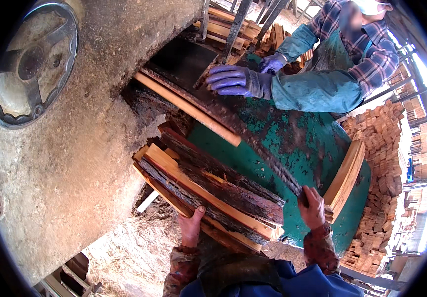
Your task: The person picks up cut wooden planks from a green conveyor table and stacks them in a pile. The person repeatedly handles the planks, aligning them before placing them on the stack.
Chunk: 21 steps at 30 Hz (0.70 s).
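Observation:
My left hand (192,225) props up the near end of a stack of rough bark-edged wood slabs (208,190) lying on a green saw table (292,143). My right hand (312,207) grips the near end of a long dark bark strip (245,128) that runs diagonally across the table. At its far end, a co-worker's purple-gloved hands (238,80) rest on the same strip. A pale wooden slat (189,108) lies beside the strip. Another pale board (346,175) stands on edge at the table's right.
A large dusty machine housing (75,148) with a round metal wheel (33,62) fills the left. Stacks of cut wood blocks (379,163) stand to the right, more boards (228,29) at the back. Sawdust covers the ground (129,252) below.

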Each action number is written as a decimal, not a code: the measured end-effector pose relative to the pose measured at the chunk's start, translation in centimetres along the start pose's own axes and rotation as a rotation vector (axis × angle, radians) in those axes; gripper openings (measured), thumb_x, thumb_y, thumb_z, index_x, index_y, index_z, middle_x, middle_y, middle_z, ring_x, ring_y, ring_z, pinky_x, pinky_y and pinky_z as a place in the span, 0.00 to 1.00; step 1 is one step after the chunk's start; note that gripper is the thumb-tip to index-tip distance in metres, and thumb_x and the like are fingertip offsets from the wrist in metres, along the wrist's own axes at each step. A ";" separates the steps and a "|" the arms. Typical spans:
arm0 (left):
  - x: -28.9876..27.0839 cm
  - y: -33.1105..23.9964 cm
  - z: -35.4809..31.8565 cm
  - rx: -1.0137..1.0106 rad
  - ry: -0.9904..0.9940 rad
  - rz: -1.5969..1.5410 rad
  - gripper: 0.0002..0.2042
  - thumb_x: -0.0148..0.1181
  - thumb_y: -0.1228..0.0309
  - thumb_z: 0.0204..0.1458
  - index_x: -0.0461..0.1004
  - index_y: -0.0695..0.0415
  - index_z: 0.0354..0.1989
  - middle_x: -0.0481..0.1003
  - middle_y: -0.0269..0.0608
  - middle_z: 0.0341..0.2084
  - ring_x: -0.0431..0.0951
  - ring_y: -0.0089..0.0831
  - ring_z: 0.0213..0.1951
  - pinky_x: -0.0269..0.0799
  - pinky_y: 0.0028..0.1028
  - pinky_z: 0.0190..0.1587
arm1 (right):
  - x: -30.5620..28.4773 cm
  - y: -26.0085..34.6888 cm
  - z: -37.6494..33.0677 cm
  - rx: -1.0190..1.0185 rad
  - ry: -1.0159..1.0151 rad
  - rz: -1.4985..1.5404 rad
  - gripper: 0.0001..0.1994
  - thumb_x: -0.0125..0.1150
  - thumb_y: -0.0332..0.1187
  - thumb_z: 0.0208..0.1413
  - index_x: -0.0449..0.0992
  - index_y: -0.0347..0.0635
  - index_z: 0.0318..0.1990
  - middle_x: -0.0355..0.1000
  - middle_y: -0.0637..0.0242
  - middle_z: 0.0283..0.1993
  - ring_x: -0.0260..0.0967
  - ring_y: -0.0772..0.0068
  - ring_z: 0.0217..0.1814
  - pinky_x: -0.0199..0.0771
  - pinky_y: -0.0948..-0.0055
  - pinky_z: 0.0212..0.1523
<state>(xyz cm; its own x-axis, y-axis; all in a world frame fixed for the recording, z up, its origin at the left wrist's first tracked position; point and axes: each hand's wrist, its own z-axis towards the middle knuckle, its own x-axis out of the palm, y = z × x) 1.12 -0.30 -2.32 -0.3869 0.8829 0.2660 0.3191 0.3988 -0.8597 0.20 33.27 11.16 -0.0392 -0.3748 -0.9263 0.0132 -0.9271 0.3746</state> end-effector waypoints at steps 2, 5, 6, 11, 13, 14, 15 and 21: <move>-0.2 0.6 0.1 0.014 -0.007 -0.013 0.26 0.71 0.66 0.46 0.69 0.66 0.50 0.74 0.39 0.43 0.72 0.28 0.43 0.69 0.28 0.48 | -0.5 0.8 -1.4 -0.014 0.035 0.035 0.23 0.62 0.22 0.37 0.71 0.32 0.47 0.67 0.51 0.34 0.69 0.46 0.33 0.69 0.60 0.32; 0.2 0.0 0.1 -0.005 -0.007 0.008 0.27 0.71 0.64 0.46 0.69 0.66 0.51 0.74 0.40 0.43 0.72 0.29 0.44 0.69 0.28 0.48 | 0.1 1.7 -3.0 -0.044 0.072 0.082 0.26 0.63 0.21 0.34 0.71 0.32 0.48 0.68 0.52 0.34 0.70 0.47 0.33 0.70 0.60 0.33; 0.1 0.1 0.0 -0.004 -0.013 -0.002 0.27 0.71 0.64 0.46 0.69 0.66 0.51 0.74 0.40 0.43 0.72 0.29 0.43 0.69 0.28 0.48 | 0.6 1.9 -3.1 -0.065 0.087 0.098 0.26 0.64 0.21 0.33 0.71 0.32 0.48 0.68 0.52 0.34 0.70 0.47 0.33 0.71 0.60 0.32; -0.3 0.8 0.3 -0.023 0.001 -0.023 0.27 0.71 0.64 0.46 0.69 0.66 0.51 0.74 0.40 0.42 0.73 0.29 0.42 0.70 0.29 0.48 | 1.9 3.4 -3.3 -0.140 0.149 0.146 0.26 0.70 0.26 0.35 0.72 0.32 0.47 0.69 0.52 0.34 0.70 0.48 0.32 0.71 0.60 0.31; -0.3 1.1 0.4 -0.009 -0.010 -0.042 0.27 0.71 0.64 0.45 0.69 0.66 0.50 0.74 0.40 0.42 0.73 0.29 0.42 0.70 0.28 0.47 | 2.3 3.5 -3.9 -0.154 0.155 0.162 0.25 0.71 0.29 0.37 0.72 0.33 0.46 0.69 0.52 0.34 0.70 0.49 0.32 0.71 0.60 0.31; -0.3 1.2 0.5 -0.002 -0.015 -0.054 0.27 0.71 0.64 0.45 0.69 0.66 0.50 0.74 0.40 0.41 0.73 0.29 0.42 0.70 0.28 0.47 | 2.2 3.9 -4.1 -0.153 0.150 0.173 0.25 0.72 0.30 0.37 0.72 0.33 0.46 0.69 0.52 0.34 0.70 0.49 0.32 0.71 0.60 0.31; -0.2 1.1 0.4 0.002 -0.018 -0.042 0.27 0.72 0.63 0.45 0.69 0.66 0.50 0.74 0.40 0.41 0.73 0.29 0.42 0.70 0.28 0.47 | 1.9 4.6 -4.3 -0.151 0.146 0.182 0.25 0.72 0.30 0.36 0.72 0.33 0.46 0.69 0.53 0.34 0.70 0.49 0.32 0.72 0.60 0.31; -0.4 1.2 0.5 0.032 -0.035 0.026 0.25 0.71 0.65 0.45 0.69 0.65 0.48 0.74 0.38 0.40 0.73 0.28 0.41 0.71 0.28 0.46 | 1.7 6.2 -6.0 -0.097 0.173 0.206 0.29 0.74 0.35 0.36 0.71 0.33 0.48 0.69 0.54 0.37 0.70 0.50 0.37 0.72 0.59 0.36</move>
<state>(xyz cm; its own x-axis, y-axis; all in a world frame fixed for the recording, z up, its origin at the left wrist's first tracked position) 1.18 -0.26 -3.68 -0.4090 0.8836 0.2280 0.3018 0.3667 -0.8800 6.24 26.83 11.70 0.1453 -0.5425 -0.8274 0.0988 -0.8242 0.5577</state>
